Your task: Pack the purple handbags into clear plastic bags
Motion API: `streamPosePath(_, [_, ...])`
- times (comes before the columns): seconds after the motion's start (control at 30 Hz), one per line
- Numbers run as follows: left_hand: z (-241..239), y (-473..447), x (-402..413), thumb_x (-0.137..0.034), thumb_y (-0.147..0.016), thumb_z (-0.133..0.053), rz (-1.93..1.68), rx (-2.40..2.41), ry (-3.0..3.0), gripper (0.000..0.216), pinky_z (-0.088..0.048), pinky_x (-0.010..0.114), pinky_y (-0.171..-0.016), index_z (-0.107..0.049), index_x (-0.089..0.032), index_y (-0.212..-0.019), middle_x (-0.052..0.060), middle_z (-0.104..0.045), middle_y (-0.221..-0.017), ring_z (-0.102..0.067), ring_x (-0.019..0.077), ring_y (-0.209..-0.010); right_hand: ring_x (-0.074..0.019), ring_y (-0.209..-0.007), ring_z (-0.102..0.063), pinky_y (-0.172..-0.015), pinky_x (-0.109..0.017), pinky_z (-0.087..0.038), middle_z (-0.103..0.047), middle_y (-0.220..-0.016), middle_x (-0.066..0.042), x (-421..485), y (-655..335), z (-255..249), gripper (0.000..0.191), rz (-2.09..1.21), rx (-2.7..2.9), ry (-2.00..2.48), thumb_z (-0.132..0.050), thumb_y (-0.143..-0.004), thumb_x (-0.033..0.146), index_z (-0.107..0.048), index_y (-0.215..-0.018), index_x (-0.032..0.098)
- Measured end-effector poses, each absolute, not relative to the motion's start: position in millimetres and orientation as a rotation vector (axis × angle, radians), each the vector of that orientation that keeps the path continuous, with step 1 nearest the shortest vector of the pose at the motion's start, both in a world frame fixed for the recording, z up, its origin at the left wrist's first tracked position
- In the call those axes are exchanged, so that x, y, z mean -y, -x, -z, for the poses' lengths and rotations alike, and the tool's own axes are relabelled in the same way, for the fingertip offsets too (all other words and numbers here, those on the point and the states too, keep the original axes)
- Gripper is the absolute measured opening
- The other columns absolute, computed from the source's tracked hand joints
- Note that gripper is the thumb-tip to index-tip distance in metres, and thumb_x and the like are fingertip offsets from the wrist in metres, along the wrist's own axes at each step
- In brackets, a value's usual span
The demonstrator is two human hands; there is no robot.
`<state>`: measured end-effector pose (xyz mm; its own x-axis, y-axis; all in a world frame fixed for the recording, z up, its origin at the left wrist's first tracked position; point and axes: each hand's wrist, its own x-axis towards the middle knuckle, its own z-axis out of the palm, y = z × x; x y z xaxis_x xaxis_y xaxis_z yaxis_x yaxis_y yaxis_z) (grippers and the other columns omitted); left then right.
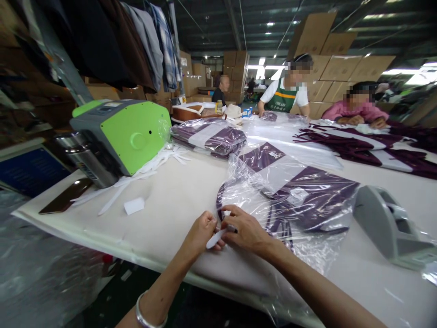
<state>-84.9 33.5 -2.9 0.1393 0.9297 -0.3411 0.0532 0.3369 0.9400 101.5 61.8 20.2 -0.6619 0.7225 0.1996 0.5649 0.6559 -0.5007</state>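
Left hand (201,231) and right hand (247,230) pinch a slanting white strip (215,238), bagged garment (317,189) lying beyond and rightward of the right fingers.

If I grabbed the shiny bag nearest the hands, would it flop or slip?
The clear bag would probably flop: it looks thin and wrinkled. Its shine suggests it may slip. The folded purple cloth inside probably won't break.

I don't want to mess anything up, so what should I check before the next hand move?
1. Bare left hand and bare right hand at the thin white strip: ok.
2. Strip's underside: cannot tell, hidden.
3. Folded purple fabric inside the clear, shiny plastic bag: ok.
4. Bag smooth: not ok, it's wrinkled.
5. Shiny silver cylindrical metal flask away from the hands: ok.
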Motion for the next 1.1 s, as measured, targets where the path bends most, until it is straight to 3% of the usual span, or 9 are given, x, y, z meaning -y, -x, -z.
streamPosePath(0.13, [1, 87, -31, -0.054, -0.085, -0.052, -0.846, -1.317, -1.085, 0.033, -0.049, 0.025, -0.041, -0.041, -0.023, -0.090, 0.001, -0.069, -0.069, -0.064, 0.0165, -0.045, -0.0227, -0.110, -0.063, -0.094, -0.037, -0.050, -0.061, -0.130, -0.006, -64, -96, -19, 0.012, -0.672, 2.353, 1.135, -0.081, -0.077, 0.026, -0.070, -0.077, 0.021])
streamPosePath(0.27, [-7, 94, -15, -0.054, -0.084, -0.056, -0.990, -1.471, -1.140, 0.035, -0.044, 0.021, -0.040, -0.044, -0.023, -0.092, 0.003, -0.069, -0.086, -0.062, 0.0126, -0.049, -0.0166, -0.091, -0.063, -0.082, -0.030, -0.050, -0.066, -0.103, -0.002, -61, -101, -29, 0.020, -0.851, 2.217, 1.105, -0.083, -0.073, 0.021, -0.069, -0.087, 0.021])
streamPosePath(0.4, [-13, 97, 9, -0.067, -0.086, -0.048, -0.717, -1.436, -1.240, 0.046, -0.041, 0.023, -0.042, -0.055, -0.021, -0.091, -0.001, -0.063, -0.070, -0.061, 0.0152, -0.050, -0.0175, -0.092, -0.061, -0.084, -0.032, -0.049, -0.064, -0.107, -0.002, -45, -112, -31, 0.040, -0.818, 2.207, 1.122, -0.083, -0.071, 0.018, -0.065, -0.107, 0.022])
streamPosePath(0.5, [-17, 95, 17, -0.055, -0.084, -0.058, -0.613, -1.498, -1.514, 0.036, -0.036, 0.022, -0.050, -0.061, -0.020, -0.077, -0.003, -0.058, -0.061, -0.057, 0.0142, -0.054, -0.0203, -0.102, -0.059, -0.091, -0.035, -0.047, -0.063, -0.108, -0.004, -31, -119, -29, 0.041, -0.780, 2.219, 1.140, -0.082, -0.072, 0.019, -0.062, -0.107, 0.021])
streamPosePath(0.57, [-20, 94, 13, -0.049, -0.086, -0.057, -0.642, -1.498, -1.561, 0.034, -0.034, 0.022, -0.051, -0.060, -0.019, -0.069, -0.003, -0.055, -0.057, -0.051, 0.0120, -0.052, -0.0222, -0.105, -0.058, -0.092, -0.036, -0.046, -0.063, -0.109, -0.004, -24, -119, -29, 0.045, -0.760, 2.264, 1.143, -0.085, -0.069, 0.026, -0.062, -0.108, 0.021])
streamPosePath(0.7, [-25, 89, -11, -0.058, -0.083, -0.057, -0.877, -1.310, -1.066, 0.042, -0.023, 0.019, -0.040, -0.053, -0.019, -0.069, -0.008, -0.043, -0.048, -0.033, 0.0063, -0.039, -0.0246, -0.094, -0.058, -0.083, -0.038, -0.048, -0.063, -0.104, -0.006, -14, -105, -28, 0.058, -0.623, 2.292, 1.301, -0.088, -0.061, 0.046, -0.060, -0.105, 0.020])
streamPosePath(0.8, [-28, 77, -30, -0.057, -0.074, -0.068, -1.040, -1.079, -0.713, 0.042, -0.017, 0.017, -0.037, -0.050, -0.019, -0.070, -0.010, -0.039, -0.049, -0.026, 0.0038, -0.038, -0.0233, -0.084, -0.057, -0.075, -0.036, -0.045, -0.062, -0.090, -0.005, -10, -93, -21, 0.036, -0.491, 2.184, 1.460, -0.079, -0.074, 0.040, -0.056, -0.094, 0.019])
streamPosePath(0.9, [-31, 62, -39, -0.056, -0.077, -0.067, -1.110, -1.064, -0.774, 0.041, -0.021, 0.017, -0.038, -0.053, -0.018, -0.072, -0.009, -0.042, -0.051, -0.031, 0.0042, -0.040, -0.0215, -0.081, -0.056, -0.074, -0.034, -0.043, -0.061, -0.086, -0.004, -10, -90, -10, 0.010, -0.472, 2.094, 1.469, -0.062, -0.087, 0.023, -0.052, -0.089, 0.020])
streamPosePath(1.1, [-38, 59, -37, -0.043, -0.094, -0.051, -1.013, -1.291, -1.728, 0.037, -0.045, 0.027, -0.070, -0.065, -0.017, -0.071, 0.002, -0.060, -0.072, -0.057, 0.0146, -0.072, -0.0177, -0.075, -0.058, -0.072, -0.031, -0.043, -0.064, -0.079, -0.002, -15, -102, -7, 0.009, -0.778, 1.848, 1.325, -0.055, -0.090, 0.022, -0.058, -0.082, 0.020])
